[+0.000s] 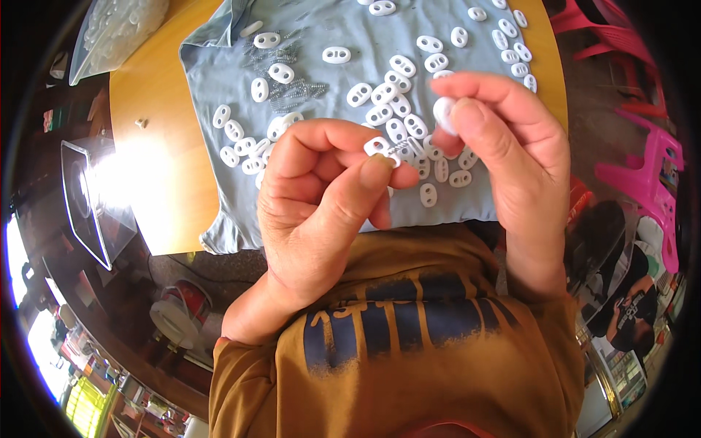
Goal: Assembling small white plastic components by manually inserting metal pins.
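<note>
My left hand (pixel 314 186) is closed, with thumb and forefinger pinching a white two-hole plastic piece (pixel 375 146). A small metal coil spring (pixel 399 145) sticks out from that piece toward the right. Slightly higher and to the right, my right hand (pixel 515 142) pinches a rounded white plastic piece (pixel 442 117) between thumb and fingers; its holes do not show. The two held pieces are apart. Beneath both hands, several similar white oval two-hole pieces (pixel 383 93) lie scattered on a grey-blue cloth (pixel 328 87).
A heap of small springs (pixel 296 93) lies on the cloth's left part. The cloth covers a wooden table (pixel 157 102). A clear bag of translucent parts (pixel 120 33) sits at the far left, a bright lamp (pixel 91 197) at the left edge. Pink plastic chairs (pixel 646 179) stand to the right.
</note>
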Demonstrator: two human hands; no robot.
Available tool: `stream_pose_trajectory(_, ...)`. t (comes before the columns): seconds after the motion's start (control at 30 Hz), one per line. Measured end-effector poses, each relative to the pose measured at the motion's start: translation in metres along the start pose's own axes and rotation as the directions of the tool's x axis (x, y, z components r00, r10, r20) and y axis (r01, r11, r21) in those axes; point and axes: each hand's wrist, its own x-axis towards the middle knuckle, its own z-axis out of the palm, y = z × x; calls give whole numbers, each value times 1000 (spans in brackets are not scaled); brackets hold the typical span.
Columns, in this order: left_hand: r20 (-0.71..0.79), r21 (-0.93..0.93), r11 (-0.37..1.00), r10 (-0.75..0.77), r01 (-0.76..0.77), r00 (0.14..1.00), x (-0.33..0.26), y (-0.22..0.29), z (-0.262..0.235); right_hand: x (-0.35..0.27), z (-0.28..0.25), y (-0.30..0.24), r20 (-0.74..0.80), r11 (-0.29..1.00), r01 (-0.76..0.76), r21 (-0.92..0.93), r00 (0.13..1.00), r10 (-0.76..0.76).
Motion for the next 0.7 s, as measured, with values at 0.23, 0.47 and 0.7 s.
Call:
stream_pose_trajectory(0.23,-45,10,999,36,-36,998,3,0,11,-5,10,-7,44,965,-151,214,988,145)
stream_pose_trajectory(0.47,-31,38,999,10,-9,999,0,0,13,-7,12,-3,45,974,-97,203,995,89)
stream_pose_trajectory(0.7,-90,80,997,30,-23,995,1,0,14,-10,10,-1,47,979,-97,180,995,89)
